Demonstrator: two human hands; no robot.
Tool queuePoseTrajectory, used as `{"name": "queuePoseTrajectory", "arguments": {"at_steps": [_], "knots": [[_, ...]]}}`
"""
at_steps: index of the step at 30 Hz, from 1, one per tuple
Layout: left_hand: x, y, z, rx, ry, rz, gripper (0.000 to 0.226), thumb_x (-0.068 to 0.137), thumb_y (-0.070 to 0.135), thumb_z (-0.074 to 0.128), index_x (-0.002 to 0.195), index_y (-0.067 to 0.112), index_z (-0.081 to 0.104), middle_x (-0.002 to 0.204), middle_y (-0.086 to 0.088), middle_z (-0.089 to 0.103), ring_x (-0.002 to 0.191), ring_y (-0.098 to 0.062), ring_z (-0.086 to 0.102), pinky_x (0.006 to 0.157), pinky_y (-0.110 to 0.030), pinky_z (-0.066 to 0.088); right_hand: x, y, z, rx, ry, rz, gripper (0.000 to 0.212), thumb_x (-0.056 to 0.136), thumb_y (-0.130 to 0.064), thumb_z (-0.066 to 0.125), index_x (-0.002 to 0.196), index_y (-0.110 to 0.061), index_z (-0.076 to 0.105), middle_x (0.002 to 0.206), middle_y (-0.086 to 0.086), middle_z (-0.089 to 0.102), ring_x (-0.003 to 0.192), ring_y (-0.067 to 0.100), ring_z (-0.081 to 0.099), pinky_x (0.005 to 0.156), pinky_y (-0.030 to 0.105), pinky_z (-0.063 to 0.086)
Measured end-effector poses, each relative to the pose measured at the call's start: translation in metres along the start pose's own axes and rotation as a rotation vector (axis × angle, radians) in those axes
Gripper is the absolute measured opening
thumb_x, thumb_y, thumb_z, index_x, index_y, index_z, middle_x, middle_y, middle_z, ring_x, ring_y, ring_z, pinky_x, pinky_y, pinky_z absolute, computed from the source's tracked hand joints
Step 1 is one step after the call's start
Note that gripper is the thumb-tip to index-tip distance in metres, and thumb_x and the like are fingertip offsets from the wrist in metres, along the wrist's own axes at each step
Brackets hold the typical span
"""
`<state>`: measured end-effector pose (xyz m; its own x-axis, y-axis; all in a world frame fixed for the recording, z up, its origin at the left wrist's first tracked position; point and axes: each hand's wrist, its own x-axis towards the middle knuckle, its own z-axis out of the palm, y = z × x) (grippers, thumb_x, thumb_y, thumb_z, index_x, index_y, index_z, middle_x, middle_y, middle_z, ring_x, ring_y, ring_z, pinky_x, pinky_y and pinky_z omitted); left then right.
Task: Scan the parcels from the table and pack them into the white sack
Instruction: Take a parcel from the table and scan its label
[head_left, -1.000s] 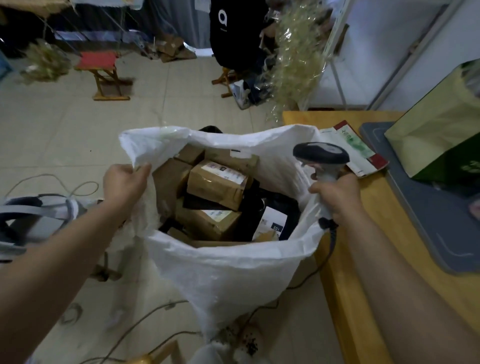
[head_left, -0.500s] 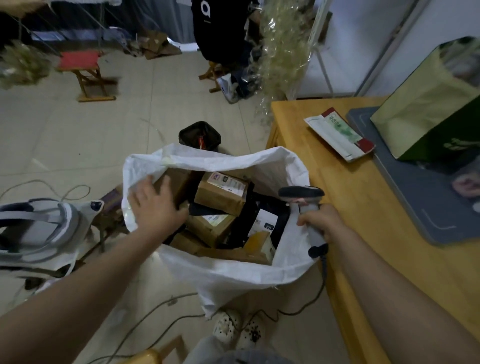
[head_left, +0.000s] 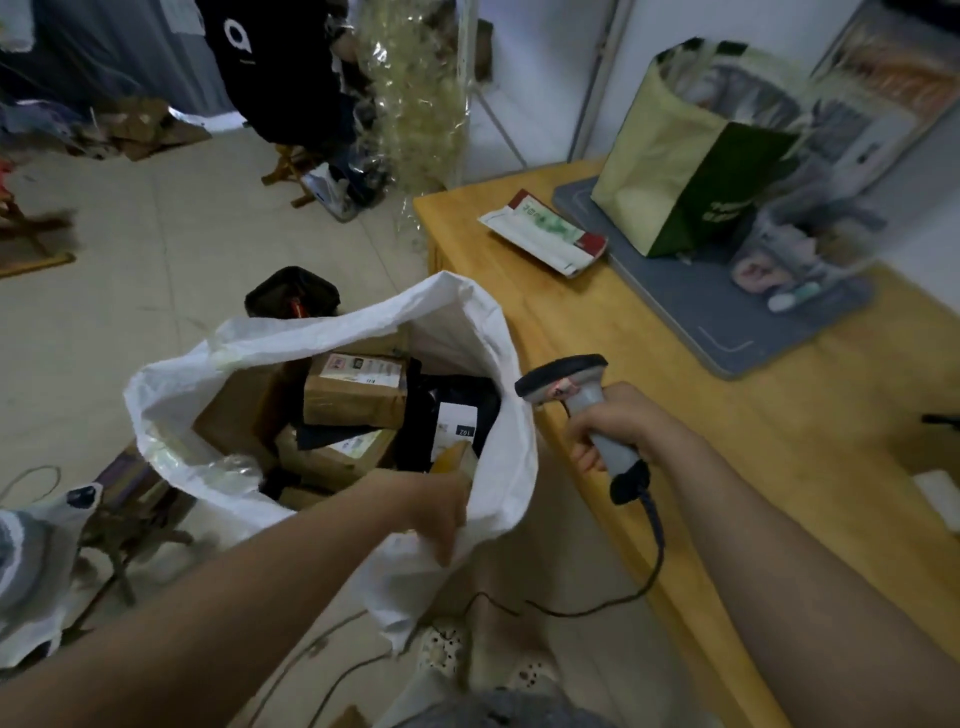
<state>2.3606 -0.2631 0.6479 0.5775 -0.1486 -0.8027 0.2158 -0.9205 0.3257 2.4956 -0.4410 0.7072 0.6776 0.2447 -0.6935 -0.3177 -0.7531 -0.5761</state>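
Pinching the near rim of the white woven sack (head_left: 171, 384), our left hand (head_left: 436, 512) hides its fingertips in the fabric. We clasp the grey corded barcode scanner (head_left: 563, 375) by its handle in our right hand (head_left: 618, 423). The sack stands on the floor against the yellow wooden table (head_left: 727, 467). Inside we see brown cardboard parcels (head_left: 353, 395) with blurred labels and a black mailer bag (head_left: 452, 384) labelled "102". A white, green and red flat packet (head_left: 545, 234) lies on the table, and we cannot read its print.

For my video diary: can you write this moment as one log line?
left hand: grips white sack rim | right hand: holds scanner | white sack: open, parcels inside | table: flat packet lying
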Motion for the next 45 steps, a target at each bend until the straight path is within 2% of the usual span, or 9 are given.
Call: {"name": "queuePoseTrajectory", "arguments": {"at_steps": [5, 8, 11, 22, 26, 29, 34, 39, 45], "knots": [[0.011, 0.047, -0.046, -0.054, 0.263, 0.013, 0.063, 0.089, 0.044, 0.059, 0.141, 0.011, 0.044, 0.142, -0.009, 0.047, 0.123, -0.024, 0.049, 0.094, -0.031, 0.042, -0.03, 0.033, -0.031, 0.307, 0.007, -0.041, 0.018, 0.081, -0.009, 0.072, 0.092, 0.002, 0.061, 0.06, 0.015, 0.067, 0.045, 0.022, 0.061, 0.044, 0.026, 0.048], [0.021, 0.093, -0.06, -0.018, 0.483, 0.103, 0.06, 0.089, 0.043, 0.058, 0.141, 0.016, 0.045, 0.141, -0.005, 0.049, 0.125, -0.024, 0.049, 0.091, -0.03, 0.042, -0.051, 0.067, -0.058, 0.581, 0.076, -0.052, 0.021, 0.08, -0.012, 0.071, 0.095, -0.001, 0.063, 0.059, 0.011, 0.064, 0.045, 0.019, 0.057, 0.044, 0.026, 0.046], [0.035, 0.157, -0.06, 0.022, 0.548, 0.17, 0.06, 0.091, 0.039, 0.057, 0.144, 0.016, 0.041, 0.143, -0.004, 0.047, 0.127, -0.022, 0.047, 0.098, -0.033, 0.043, -0.081, 0.111, -0.093, 0.827, 0.107, -0.051, 0.011, 0.083, -0.013, 0.065, 0.087, -0.004, 0.061, 0.058, 0.006, 0.057, 0.043, 0.015, 0.051, 0.042, 0.023, 0.043], [0.083, 0.451, 0.044, 0.198, 0.426, 0.466, 0.059, 0.092, 0.031, 0.06, 0.143, 0.01, 0.042, 0.143, -0.009, 0.048, 0.125, -0.024, 0.049, 0.097, -0.033, 0.044, -0.205, 0.329, -0.215, 1.233, 0.56, -0.106, 0.018, 0.082, 0.0, 0.063, 0.069, -0.008, 0.053, 0.054, 0.004, 0.05, 0.041, 0.012, 0.045, 0.042, 0.022, 0.04], [0.101, 0.527, 0.092, 0.245, 0.326, 0.547, 0.088, 0.083, 0.042, 0.07, 0.151, 0.011, 0.024, 0.152, -0.008, 0.035, 0.134, -0.023, 0.04, 0.105, -0.033, 0.039, -0.236, 0.392, -0.234, 1.357, 0.721, -0.069, 0.016, 0.083, 0.0, 0.064, 0.078, -0.006, 0.051, 0.056, 0.007, 0.05, 0.04, 0.015, 0.046, 0.041, 0.025, 0.042], [0.11, 0.574, 0.131, 0.301, 0.272, 0.579, 0.123, 0.068, 0.046, 0.082, 0.153, 0.01, 0.001, 0.159, -0.011, 0.01, 0.144, -0.027, 0.019, 0.113, -0.042, 0.03, -0.253, 0.428, -0.235, 1.41, 0.798, -0.047, 0.012, 0.081, 0.001, 0.066, 0.077, -0.003, 0.055, 0.053, 0.007, 0.053, 0.039, 0.016, 0.048, 0.041, 0.025, 0.042], [0.129, 0.613, 0.172, 0.331, 0.237, 0.593, 0.153, 0.051, 0.044, 0.09, 0.148, 0.014, -0.024, 0.158, -0.007, -0.01, 0.147, -0.029, -0.002, 0.115, -0.051, 0.023, -0.273, 0.452, -0.226, 1.447, 0.865, -0.077, 0.009, 0.079, 0.005, 0.063, 0.077, -0.003, 0.059, 0.053, 0.007, 0.053, 0.041, 0.016, 0.048, 0.042, 0.024, 0.042], [0.143, 0.608, 0.18, 0.294, 0.366, 0.705, 0.113, 0.059, 0.039, 0.087, 0.146, 0.009, 0.02, 0.137, -0.009, 0.033, 0.13, -0.027, 0.033, 0.103, -0.038, 0.039, -0.283, 0.458, -0.222, 1.411, 0.881, -0.085, 0.012, 0.078, 0.004, 0.067, 0.086, -0.003, 0.061, 0.055, 0.007, 0.056, 0.043, 0.017, 0.05, 0.044, 0.027, 0.045], [0.129, 0.544, 0.121, 0.152, 0.472, 0.718, 0.109, 0.055, 0.023, 0.088, 0.141, 0.016, 0.022, 0.138, -0.003, 0.025, 0.117, -0.02, 0.046, 0.079, -0.026, 0.045, -0.274, 0.44, -0.214, 1.373, 0.764, -0.219, 0.018, 0.08, 0.0, 0.069, 0.096, -0.003, 0.062, 0.063, 0.01, 0.062, 0.052, 0.02, 0.058, 0.049, 0.03, 0.051]]}}
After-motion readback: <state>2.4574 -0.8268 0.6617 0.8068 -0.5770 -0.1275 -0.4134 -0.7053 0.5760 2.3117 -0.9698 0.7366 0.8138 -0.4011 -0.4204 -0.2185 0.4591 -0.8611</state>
